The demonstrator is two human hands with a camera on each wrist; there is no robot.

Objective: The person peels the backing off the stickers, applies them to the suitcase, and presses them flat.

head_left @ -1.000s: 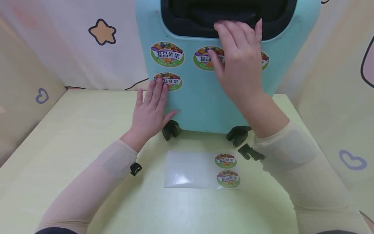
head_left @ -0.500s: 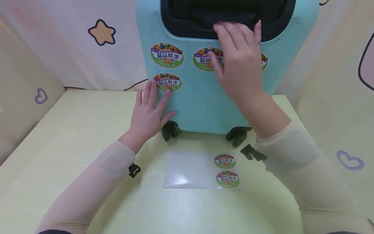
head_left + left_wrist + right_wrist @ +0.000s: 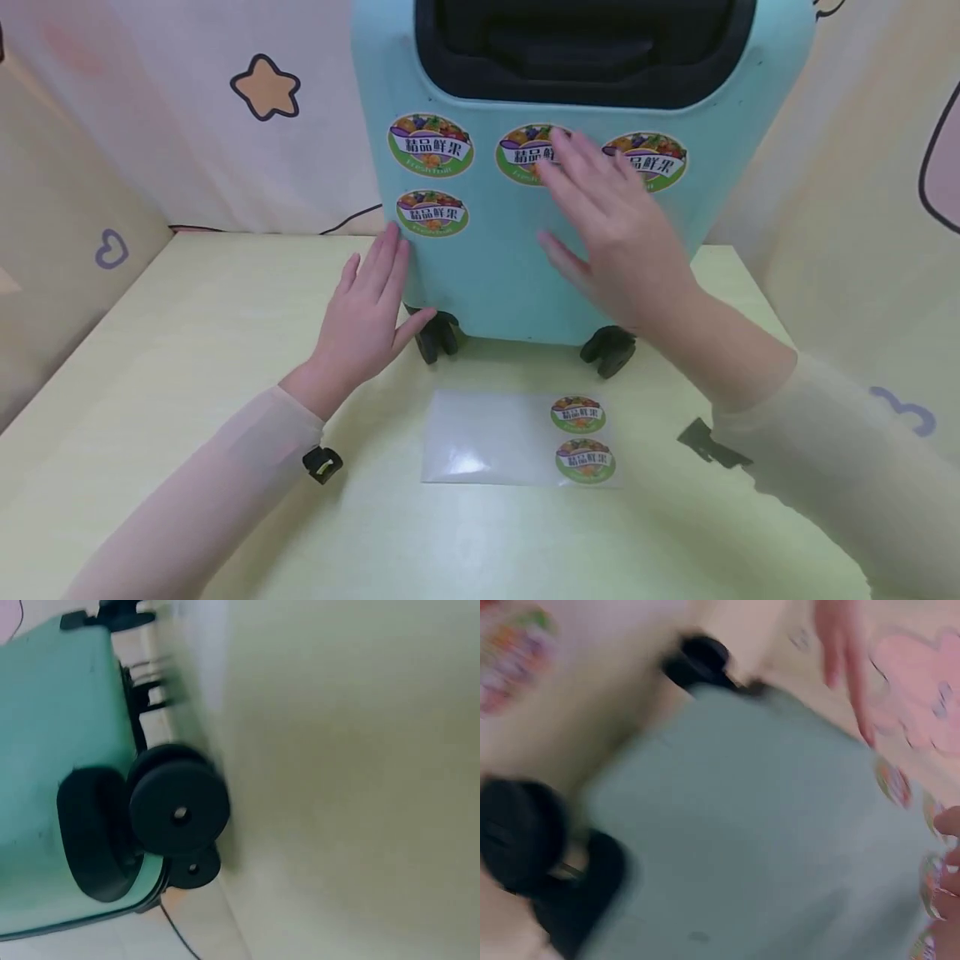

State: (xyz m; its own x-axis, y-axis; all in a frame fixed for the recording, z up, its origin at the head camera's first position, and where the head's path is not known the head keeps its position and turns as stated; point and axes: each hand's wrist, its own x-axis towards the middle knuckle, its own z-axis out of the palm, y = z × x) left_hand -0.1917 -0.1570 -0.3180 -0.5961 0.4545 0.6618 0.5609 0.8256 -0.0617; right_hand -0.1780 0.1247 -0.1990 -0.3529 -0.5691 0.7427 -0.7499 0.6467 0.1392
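Observation:
A light blue suitcase [image 3: 517, 275] stands on its wheels, with a black recessed handle panel [image 3: 585, 83] near the top of the head view. Oval fruit stickers are on its face: three in the upper row and one sticker [image 3: 432, 213] below the leftmost. My left hand [image 3: 363, 312] has its fingers extended at the suitcase's left edge, fingertips just below that lower sticker. In front of the upper row, my right hand [image 3: 622, 225] has loosely spread fingers that partly hide the middle and right stickers. Neither hand holds anything.
A sticker sheet [image 3: 487, 437] lies on the pale table in front of the suitcase, with two stickers [image 3: 585, 460] at its right end. Black caster wheels [image 3: 180, 810] support the suitcase. A patterned curtain [image 3: 300, 158] hangs behind and at both sides.
My right hand has left the black handle panel and moved down, uncovering more of the right sticker. My left hand has slid down and left off the lower sticker.

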